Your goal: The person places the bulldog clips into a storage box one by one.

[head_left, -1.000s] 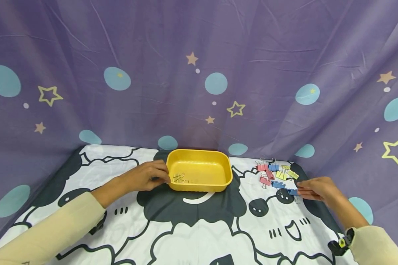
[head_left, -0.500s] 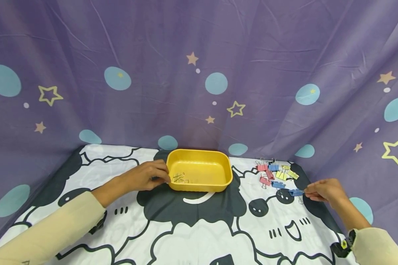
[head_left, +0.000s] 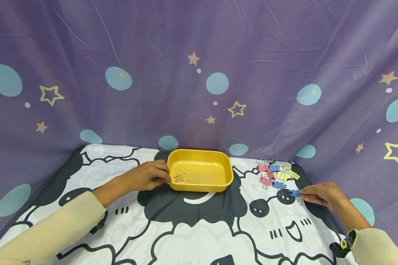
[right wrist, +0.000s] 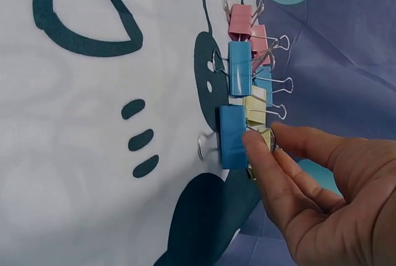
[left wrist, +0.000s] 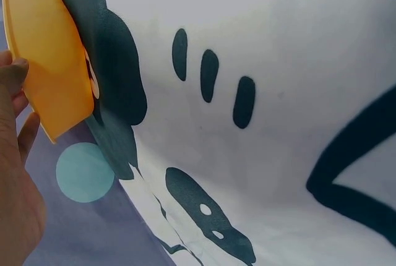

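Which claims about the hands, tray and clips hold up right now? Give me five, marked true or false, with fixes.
1. The right hand has a blue clip in its fingers. True.
2. The left hand grips the left end of the tray. True.
3. The tray has nothing in it. False: silver-handled clips lie inside, toward its left end.
4. The tray sits on a printed cloth. True.
5. All the clips on the cloth are blue. False: pink clips and yellow clips lie there too.

Booth-like setting, starry purple curtain [head_left: 172, 99]
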Demonstrator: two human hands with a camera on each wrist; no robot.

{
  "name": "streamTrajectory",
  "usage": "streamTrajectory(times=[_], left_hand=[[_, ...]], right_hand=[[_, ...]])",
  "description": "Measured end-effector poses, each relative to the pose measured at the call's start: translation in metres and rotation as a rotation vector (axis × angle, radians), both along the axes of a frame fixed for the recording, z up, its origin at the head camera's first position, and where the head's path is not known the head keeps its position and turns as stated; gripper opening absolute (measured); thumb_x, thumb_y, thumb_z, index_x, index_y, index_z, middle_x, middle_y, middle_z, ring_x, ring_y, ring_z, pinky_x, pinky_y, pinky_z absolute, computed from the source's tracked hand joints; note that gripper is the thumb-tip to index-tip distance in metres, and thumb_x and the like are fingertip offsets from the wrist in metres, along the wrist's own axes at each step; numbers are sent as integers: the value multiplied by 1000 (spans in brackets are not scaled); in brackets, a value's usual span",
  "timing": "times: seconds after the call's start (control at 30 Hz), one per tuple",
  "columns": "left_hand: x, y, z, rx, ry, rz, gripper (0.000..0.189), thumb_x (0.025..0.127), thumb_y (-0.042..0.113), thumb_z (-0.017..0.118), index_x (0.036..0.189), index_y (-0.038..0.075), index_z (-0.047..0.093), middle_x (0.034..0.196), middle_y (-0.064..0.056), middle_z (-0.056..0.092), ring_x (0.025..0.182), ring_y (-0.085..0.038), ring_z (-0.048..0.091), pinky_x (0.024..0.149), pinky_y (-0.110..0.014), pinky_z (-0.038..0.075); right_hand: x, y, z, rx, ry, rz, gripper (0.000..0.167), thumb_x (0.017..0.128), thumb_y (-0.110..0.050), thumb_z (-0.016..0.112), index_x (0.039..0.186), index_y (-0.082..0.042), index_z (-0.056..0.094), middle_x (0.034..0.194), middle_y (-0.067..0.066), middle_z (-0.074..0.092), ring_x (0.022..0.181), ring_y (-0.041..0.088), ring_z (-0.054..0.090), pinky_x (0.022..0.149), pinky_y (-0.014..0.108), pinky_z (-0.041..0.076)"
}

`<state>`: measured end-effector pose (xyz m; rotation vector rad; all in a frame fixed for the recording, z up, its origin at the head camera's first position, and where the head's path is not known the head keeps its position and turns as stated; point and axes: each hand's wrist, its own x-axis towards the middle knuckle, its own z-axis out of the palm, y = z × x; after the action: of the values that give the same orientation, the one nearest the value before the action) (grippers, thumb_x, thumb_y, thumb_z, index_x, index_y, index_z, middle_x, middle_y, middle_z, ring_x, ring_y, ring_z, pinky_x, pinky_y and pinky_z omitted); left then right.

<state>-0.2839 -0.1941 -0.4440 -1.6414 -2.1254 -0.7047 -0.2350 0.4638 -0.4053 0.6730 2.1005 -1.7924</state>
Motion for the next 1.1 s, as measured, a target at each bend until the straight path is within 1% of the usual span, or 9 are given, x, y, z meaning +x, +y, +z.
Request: streamTrajectory(times=[0.07,0.17,0.27,0.4,0.5,0.67,0.9,1.1], left_hand=[[0,0,1,0,-1,-5,30,83,-10,92,100,14,86,100,3,77,95,-14,65,84,-28,59],[0,0,1,2,-2,-5,31,82,-11,92,100,14,86,100,3,77,95,-14,66,84,-28,59],[0,0,1,5,1,-4,32,81,-11,92,100,14,86,100,2,78,95,-14,66,84,-28,59],[0,1,2,6,6,3,32,79,-11,94,99,13,86,100,3,78,96,-12,66,85,-25,58],[1,1,3,6,4,6,31,80,-10,94,99,13,86,100,3,77,96,-12,66,85,-25,57],[1,1,4,10,14,-3,31,81,-10,93,99,13,86,100,3,78,95,-13,66,85,-26,58],[2,0,3,6,9,4,30,80,-9,95,98,13,87,100,4,78,96,-12,66,86,-23,58],[1,-1,2,-1,7,3,28,83,-8,93,100,14,87,101,4,78,97,-12,66,87,-24,58]], right_hand=[[-1,1,0,-13,7,-13,21,100,13,74,86,0,85,79,14,83,73,23,86,76,33,70],[-3,3,1,-46,16,-23,22,99,16,73,88,1,84,80,14,84,75,24,86,79,36,71],[-4,6,0,-76,6,-32,21,100,15,73,89,1,84,82,13,84,78,24,86,81,36,71],[-4,10,-3,-124,-20,-34,29,103,12,71,84,-4,85,85,12,85,81,22,87,85,34,70],[-3,12,-4,-175,-22,-17,32,105,12,68,83,-5,85,87,13,85,83,22,87,87,33,70],[-5,14,-5,-228,-24,-4,35,106,14,64,84,-5,84,89,15,85,84,23,87,88,33,70],[-9,20,-5,-271,-17,19,33,108,14,59,91,-1,82,91,16,85,86,24,87,89,33,70],[-13,24,3,-287,-12,59,34,110,14,55,94,-1,80,93,15,85,87,23,87,89,32,69]])
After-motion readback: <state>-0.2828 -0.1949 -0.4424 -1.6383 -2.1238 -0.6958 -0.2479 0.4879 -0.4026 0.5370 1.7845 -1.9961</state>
